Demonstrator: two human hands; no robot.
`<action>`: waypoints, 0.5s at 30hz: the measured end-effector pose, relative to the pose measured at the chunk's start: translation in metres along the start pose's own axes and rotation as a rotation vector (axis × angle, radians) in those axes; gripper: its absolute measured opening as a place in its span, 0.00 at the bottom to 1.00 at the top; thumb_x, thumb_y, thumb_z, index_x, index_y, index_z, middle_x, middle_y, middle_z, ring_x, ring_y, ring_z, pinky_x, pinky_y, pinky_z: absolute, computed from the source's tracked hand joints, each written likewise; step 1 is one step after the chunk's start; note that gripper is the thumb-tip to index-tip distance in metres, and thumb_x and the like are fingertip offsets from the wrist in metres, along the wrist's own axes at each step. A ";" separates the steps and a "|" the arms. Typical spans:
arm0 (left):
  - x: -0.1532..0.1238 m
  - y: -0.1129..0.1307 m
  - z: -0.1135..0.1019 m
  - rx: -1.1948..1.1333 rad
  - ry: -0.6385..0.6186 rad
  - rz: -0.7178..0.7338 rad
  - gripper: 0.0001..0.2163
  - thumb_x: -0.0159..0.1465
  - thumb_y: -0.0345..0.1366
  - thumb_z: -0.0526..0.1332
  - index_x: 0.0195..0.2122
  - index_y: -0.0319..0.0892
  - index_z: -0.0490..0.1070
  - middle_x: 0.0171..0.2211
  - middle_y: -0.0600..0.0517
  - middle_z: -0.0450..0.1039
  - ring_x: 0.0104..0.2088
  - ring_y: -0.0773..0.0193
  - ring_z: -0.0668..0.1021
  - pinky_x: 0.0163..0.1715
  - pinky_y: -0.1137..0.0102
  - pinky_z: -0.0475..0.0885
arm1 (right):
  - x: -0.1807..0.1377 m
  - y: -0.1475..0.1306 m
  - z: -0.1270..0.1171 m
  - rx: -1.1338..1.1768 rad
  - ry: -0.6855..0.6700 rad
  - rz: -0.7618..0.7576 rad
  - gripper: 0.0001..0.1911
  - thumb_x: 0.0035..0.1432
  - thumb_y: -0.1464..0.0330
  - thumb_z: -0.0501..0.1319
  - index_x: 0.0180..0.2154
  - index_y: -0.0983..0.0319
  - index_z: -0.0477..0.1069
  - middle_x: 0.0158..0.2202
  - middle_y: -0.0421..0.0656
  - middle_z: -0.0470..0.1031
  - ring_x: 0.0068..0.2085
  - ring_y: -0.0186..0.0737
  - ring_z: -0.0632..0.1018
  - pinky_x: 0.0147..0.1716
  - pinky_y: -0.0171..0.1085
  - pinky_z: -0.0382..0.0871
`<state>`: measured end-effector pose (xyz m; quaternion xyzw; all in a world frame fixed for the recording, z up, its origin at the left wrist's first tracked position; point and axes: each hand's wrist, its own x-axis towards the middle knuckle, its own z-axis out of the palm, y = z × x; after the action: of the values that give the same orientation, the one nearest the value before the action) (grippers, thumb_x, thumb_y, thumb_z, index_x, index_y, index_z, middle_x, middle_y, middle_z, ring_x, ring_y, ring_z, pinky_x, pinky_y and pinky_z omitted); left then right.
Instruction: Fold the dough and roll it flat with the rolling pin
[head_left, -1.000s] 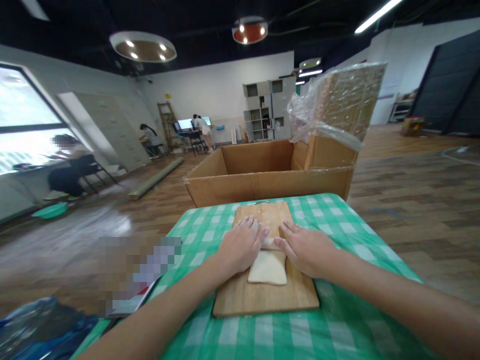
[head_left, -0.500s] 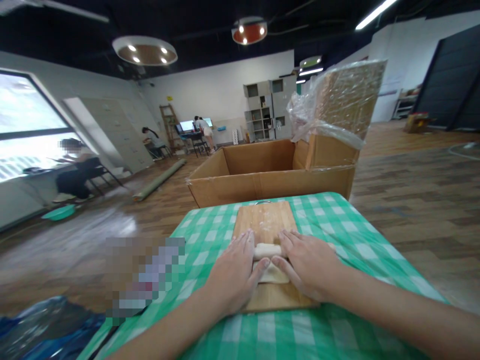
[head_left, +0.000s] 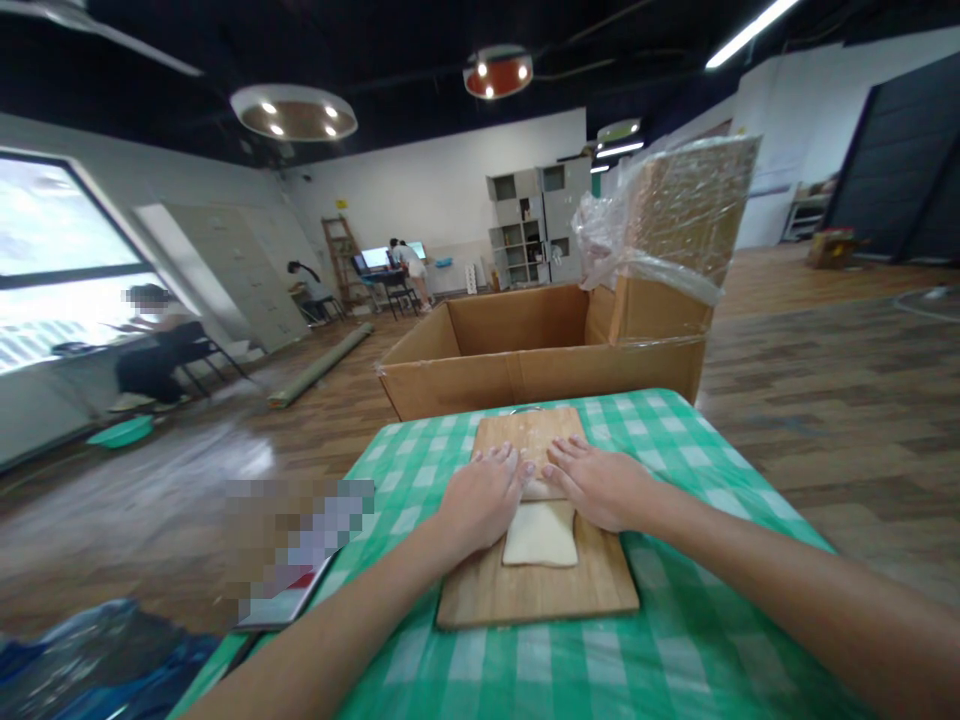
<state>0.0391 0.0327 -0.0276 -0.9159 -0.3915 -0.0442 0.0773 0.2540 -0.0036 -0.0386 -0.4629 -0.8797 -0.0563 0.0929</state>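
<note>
My left hand (head_left: 487, 492) and my right hand (head_left: 596, 482) lie palms down over a wooden board (head_left: 540, 597), fingers stretched out forward and thumbs turned inward. Under and between them a pale, cylinder-shaped roll (head_left: 542, 490) shows in part; I cannot tell whether it is a rolling pin or rolled-up dough, and its ends are hidden. Directly on my side of the roll, a flat sheet of whitish dough (head_left: 540, 535) spreads on the board. Flour dusts my fingers and the far part of the board.
A green-and-white checked cloth (head_left: 682, 440) covers the table. A large open cardboard box (head_left: 465, 378) stands beyond its far edge, with a plastic-wrapped carton (head_left: 682, 210) at its right. A blurred-out flat item (head_left: 300, 560) lies at left. Several people are in the background.
Both hands have moved forward, away from me, along the board. More of the flat dough and of the board's near part now shows; the roll is more covered.
</note>
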 end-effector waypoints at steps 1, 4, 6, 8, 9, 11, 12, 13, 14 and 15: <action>-0.003 0.001 0.000 -0.016 0.009 -0.012 0.27 0.76 0.39 0.36 0.60 0.33 0.70 0.62 0.35 0.70 0.63 0.48 0.73 0.63 0.50 0.65 | -0.002 -0.004 -0.002 0.010 -0.010 0.038 0.29 0.75 0.64 0.40 0.61 0.73 0.69 0.65 0.62 0.67 0.67 0.59 0.67 0.64 0.57 0.62; -0.019 0.004 -0.002 -0.085 0.023 -0.037 0.27 0.77 0.42 0.37 0.63 0.34 0.67 0.64 0.37 0.69 0.64 0.50 0.71 0.65 0.51 0.64 | -0.012 -0.023 -0.009 0.069 -0.019 0.208 0.33 0.75 0.58 0.39 0.65 0.73 0.65 0.66 0.61 0.65 0.67 0.59 0.67 0.62 0.56 0.66; -0.031 0.004 -0.002 -0.129 0.021 -0.023 0.27 0.77 0.44 0.39 0.65 0.34 0.65 0.66 0.38 0.66 0.66 0.50 0.69 0.67 0.51 0.61 | -0.024 -0.043 -0.012 0.089 -0.014 0.239 0.34 0.75 0.57 0.41 0.67 0.73 0.62 0.68 0.61 0.61 0.67 0.59 0.66 0.62 0.56 0.66; -0.039 0.003 -0.001 -0.164 0.019 -0.002 0.28 0.76 0.47 0.40 0.67 0.34 0.61 0.69 0.38 0.62 0.69 0.51 0.65 0.69 0.52 0.58 | -0.038 -0.064 -0.013 0.082 0.009 0.266 0.35 0.73 0.55 0.45 0.68 0.73 0.59 0.69 0.61 0.58 0.68 0.61 0.64 0.63 0.57 0.65; -0.040 0.002 -0.001 -0.178 0.021 0.007 0.28 0.76 0.48 0.41 0.69 0.35 0.59 0.70 0.39 0.59 0.70 0.52 0.63 0.69 0.52 0.57 | -0.044 -0.073 -0.013 0.073 0.026 0.278 0.36 0.72 0.54 0.47 0.69 0.73 0.58 0.70 0.61 0.57 0.69 0.63 0.63 0.63 0.58 0.64; -0.039 0.000 -0.001 -0.200 0.024 0.025 0.29 0.76 0.50 0.42 0.70 0.35 0.56 0.71 0.39 0.56 0.71 0.53 0.59 0.70 0.52 0.55 | -0.054 -0.086 -0.012 0.066 0.062 0.259 0.38 0.71 0.53 0.50 0.70 0.73 0.57 0.71 0.62 0.54 0.70 0.64 0.60 0.65 0.58 0.62; -0.037 -0.001 -0.001 -0.210 0.024 0.034 0.29 0.76 0.50 0.42 0.71 0.36 0.56 0.71 0.39 0.56 0.72 0.53 0.59 0.70 0.52 0.54 | -0.058 -0.090 -0.011 0.064 0.077 0.250 0.38 0.70 0.52 0.50 0.70 0.73 0.56 0.71 0.62 0.54 0.70 0.64 0.60 0.65 0.57 0.61; -0.033 -0.001 -0.002 -0.220 0.021 0.040 0.29 0.76 0.50 0.41 0.71 0.36 0.56 0.71 0.40 0.56 0.72 0.54 0.58 0.70 0.52 0.54 | -0.060 -0.091 -0.011 0.063 0.088 0.245 0.38 0.71 0.52 0.50 0.70 0.73 0.57 0.71 0.62 0.54 0.70 0.63 0.61 0.65 0.57 0.62; -0.029 -0.001 -0.002 -0.229 0.017 0.045 0.29 0.76 0.49 0.41 0.70 0.36 0.57 0.71 0.40 0.57 0.72 0.54 0.59 0.70 0.52 0.54 | -0.060 -0.090 -0.011 0.062 0.095 0.247 0.37 0.71 0.53 0.49 0.69 0.73 0.58 0.70 0.62 0.55 0.69 0.62 0.62 0.65 0.56 0.62; -0.025 0.000 -0.002 -0.237 0.013 0.050 0.29 0.76 0.49 0.40 0.69 0.36 0.59 0.70 0.41 0.59 0.71 0.54 0.60 0.70 0.52 0.53 | -0.060 -0.087 -0.011 0.062 0.099 0.255 0.36 0.72 0.53 0.48 0.69 0.72 0.59 0.70 0.62 0.57 0.69 0.61 0.63 0.65 0.56 0.62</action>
<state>0.0217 0.0146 -0.0288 -0.9279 -0.3598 -0.0941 -0.0277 0.2163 -0.1031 -0.0417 -0.5645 -0.8095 -0.0396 0.1567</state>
